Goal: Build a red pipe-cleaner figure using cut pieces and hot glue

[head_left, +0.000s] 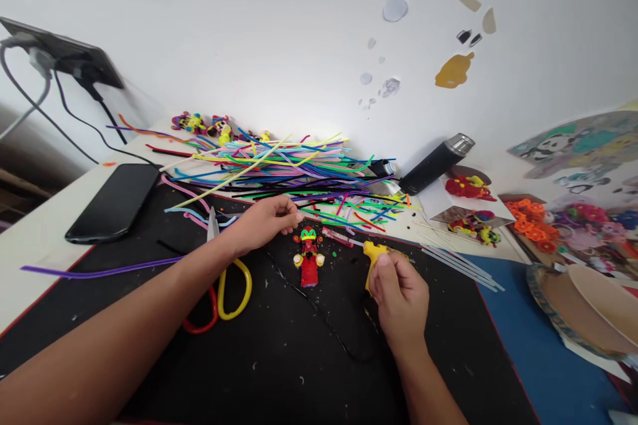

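Observation:
My right hand (400, 292) is closed around a yellow hot glue gun (375, 252). A small red figure (309, 257) made of pipe cleaners, with a green and yellow top, lies on the black mat (279, 365) between my hands. My left hand (269, 222) hovers just above and left of the figure, thumb and fingertips pinched together; whatever they may hold is too small to make out. A red craft knife (337, 237) lies between the figure and the glue gun. Scissors (234, 289) with red and yellow handles rest partly under my left forearm.
Behind my hands spreads a heap of coloured pipe cleaners (279, 169). A black phone (117, 202) lies at left, below plugged-in cables (82, 116). A black flask (431, 166) leans near a white box (448, 206). Clear glue sticks (466, 267) lie at right. A thin black cord (314, 305) crosses the mat.

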Action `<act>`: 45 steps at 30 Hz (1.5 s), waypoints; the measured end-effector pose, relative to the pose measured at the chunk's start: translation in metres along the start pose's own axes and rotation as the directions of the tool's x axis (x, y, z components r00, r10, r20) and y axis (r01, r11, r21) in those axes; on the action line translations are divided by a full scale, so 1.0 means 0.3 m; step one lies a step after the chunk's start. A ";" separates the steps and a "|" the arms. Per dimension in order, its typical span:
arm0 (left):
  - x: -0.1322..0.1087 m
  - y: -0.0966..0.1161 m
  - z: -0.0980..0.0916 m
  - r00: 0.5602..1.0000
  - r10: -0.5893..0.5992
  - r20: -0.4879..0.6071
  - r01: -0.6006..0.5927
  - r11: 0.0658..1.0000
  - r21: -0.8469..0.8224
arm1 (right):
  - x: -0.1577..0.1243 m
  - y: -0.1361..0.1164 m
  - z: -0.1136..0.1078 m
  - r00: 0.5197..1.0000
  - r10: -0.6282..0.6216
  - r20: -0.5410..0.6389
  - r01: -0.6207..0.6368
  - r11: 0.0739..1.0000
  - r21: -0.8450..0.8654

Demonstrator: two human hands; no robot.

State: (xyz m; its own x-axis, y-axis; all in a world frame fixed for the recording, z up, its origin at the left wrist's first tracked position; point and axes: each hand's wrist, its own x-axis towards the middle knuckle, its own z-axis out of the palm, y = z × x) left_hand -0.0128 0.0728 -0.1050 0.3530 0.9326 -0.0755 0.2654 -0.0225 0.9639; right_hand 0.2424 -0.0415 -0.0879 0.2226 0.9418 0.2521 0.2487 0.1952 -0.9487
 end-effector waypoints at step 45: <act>0.023 -0.031 -0.010 0.998 -0.024 0.061 0.028 0.998 -0.062 | 0.128 -0.004 0.026 0.994 -0.002 -0.106 0.018 0.989 0.147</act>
State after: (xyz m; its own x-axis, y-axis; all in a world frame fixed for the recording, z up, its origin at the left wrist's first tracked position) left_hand -0.0154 0.0805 -0.1138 0.4006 0.9091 -0.1143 0.2193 0.0260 0.9753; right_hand 0.2433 -0.0033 -0.0787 0.3203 0.9072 0.2728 0.1109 0.2501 -0.9618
